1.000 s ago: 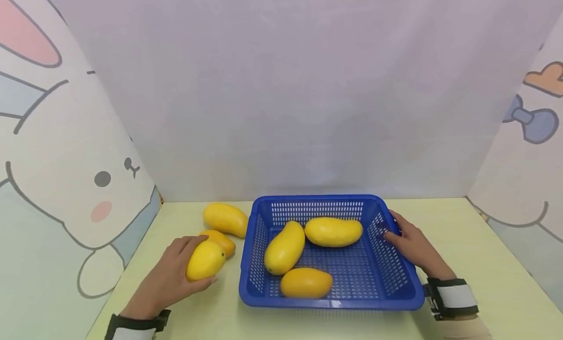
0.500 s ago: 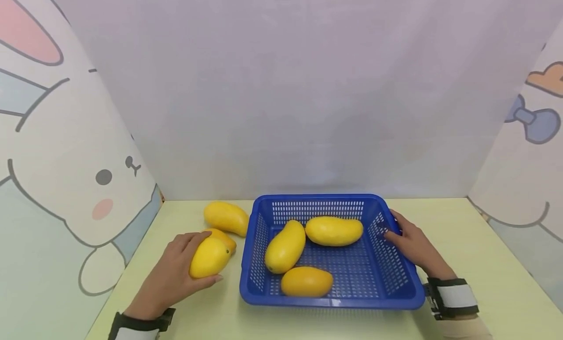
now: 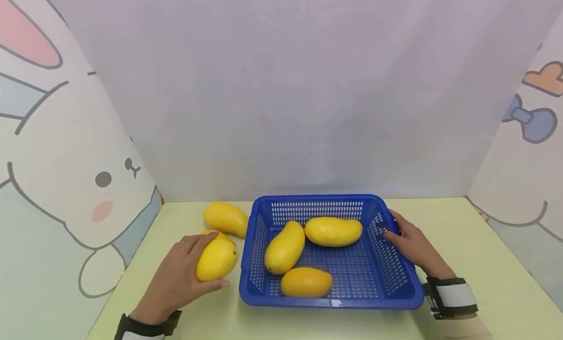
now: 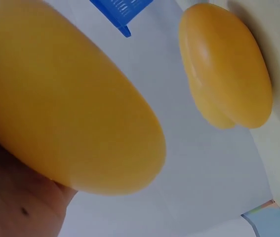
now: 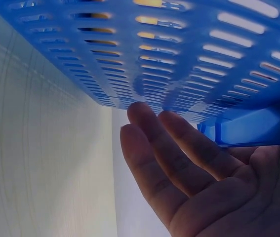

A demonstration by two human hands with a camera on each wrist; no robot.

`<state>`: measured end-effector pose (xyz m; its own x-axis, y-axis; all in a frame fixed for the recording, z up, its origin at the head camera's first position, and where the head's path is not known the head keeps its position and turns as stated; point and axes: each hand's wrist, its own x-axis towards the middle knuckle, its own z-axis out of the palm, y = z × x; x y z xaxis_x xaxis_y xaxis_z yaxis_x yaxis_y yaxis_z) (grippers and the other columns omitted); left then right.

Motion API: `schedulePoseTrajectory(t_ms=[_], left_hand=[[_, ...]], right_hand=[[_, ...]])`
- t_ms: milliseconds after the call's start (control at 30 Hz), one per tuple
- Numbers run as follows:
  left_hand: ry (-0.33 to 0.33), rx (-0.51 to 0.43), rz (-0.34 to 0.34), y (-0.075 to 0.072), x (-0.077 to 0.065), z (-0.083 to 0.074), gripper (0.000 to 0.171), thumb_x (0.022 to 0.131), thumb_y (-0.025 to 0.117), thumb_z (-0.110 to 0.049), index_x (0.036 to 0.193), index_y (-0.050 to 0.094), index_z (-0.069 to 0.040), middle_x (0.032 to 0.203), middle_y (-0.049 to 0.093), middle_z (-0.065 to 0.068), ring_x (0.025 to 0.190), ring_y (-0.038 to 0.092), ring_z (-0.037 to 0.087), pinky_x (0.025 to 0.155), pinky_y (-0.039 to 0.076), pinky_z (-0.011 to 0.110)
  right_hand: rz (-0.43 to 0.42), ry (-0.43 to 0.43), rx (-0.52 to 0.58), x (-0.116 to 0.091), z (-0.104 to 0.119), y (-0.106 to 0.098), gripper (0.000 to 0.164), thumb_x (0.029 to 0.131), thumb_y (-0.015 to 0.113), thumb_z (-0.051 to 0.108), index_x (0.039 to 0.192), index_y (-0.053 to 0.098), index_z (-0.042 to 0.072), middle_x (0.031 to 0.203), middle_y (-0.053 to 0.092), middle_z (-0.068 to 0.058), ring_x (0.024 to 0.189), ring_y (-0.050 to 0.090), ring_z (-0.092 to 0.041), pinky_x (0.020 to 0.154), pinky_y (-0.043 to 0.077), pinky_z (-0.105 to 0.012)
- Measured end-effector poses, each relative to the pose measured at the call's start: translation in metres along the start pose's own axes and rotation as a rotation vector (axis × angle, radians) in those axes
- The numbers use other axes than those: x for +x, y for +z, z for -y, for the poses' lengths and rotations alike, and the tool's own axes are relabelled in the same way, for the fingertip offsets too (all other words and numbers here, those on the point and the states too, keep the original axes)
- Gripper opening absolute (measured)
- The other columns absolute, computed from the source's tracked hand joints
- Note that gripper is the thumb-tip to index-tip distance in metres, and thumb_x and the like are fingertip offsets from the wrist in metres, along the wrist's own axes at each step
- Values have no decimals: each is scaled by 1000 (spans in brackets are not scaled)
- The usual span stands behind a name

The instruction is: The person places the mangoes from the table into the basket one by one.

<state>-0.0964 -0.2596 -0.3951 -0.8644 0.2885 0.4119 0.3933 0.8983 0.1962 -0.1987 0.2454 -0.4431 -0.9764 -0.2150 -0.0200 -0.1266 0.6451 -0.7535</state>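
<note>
My left hand (image 3: 178, 276) grips a yellow mango (image 3: 216, 260), fingers over its far side and thumb along the near side. It is left of the blue plastic basket (image 3: 332, 303), apart from its rim. Just behind the held fruit lies an orange-yellow mango (image 3: 226, 237), mostly hidden in the head view. Farther back a yellow mango (image 3: 225, 219) lies by the basket's left side. With the thumb inside and the fingers outside, my right hand (image 3: 413, 244) holds the basket's right side. Its fingers (image 5: 179, 170) show beneath the slotted wall in the right wrist view.
Inside the basket are a long yellow mango (image 3: 333, 231), a slanted yellow mango (image 3: 285, 248) and an orange mango (image 3: 306, 282). The pale table (image 3: 492, 262) meets a light back wall (image 3: 308, 110). Cartoon-printed panels (image 3: 66, 193) stand at both sides.
My left hand has moved a little right toward the basket with the mango, which now covers more of the orange-yellow one behind. My right hand and the basket have stayed put.
</note>
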Motion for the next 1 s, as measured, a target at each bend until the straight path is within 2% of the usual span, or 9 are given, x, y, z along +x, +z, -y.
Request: schedulePoseTrajectory(t_ms=[333,633,833,1000], left_hand=[[38,-18,-8,-2,0,-11,84,62,66,-73,128,46,-26,111,54,-4,89,47,12,73,46,36],[21,-65,2,-4,4,-20,79,67,64,-71,130,44,-28,114,48,-4,89,45,9,74,49,32],[55,-91,6,-4,8,-25,79,67,67,-68,131,42,-29,115,46,-5,92,45,9,73,49,32],[79,-96,4,-4,9,-28,81,67,66,-69,132,43,-26,115,45,-7,95,44,8,73,49,31]], right_hand=[[-4,-6,-1,0,-1,2,66,94,48,23,148,14,5,129,43,-31,91,58,-30,72,52,-47],[-11,1,-3,-1,0,0,66,94,48,23,148,13,6,129,43,-31,90,58,-29,72,52,-47],[-9,5,1,-1,0,0,66,94,48,24,148,14,6,128,44,-31,88,58,-28,71,52,-46],[-7,2,-1,-1,1,1,66,95,48,24,148,13,6,130,43,-31,92,57,-30,73,52,-48]])
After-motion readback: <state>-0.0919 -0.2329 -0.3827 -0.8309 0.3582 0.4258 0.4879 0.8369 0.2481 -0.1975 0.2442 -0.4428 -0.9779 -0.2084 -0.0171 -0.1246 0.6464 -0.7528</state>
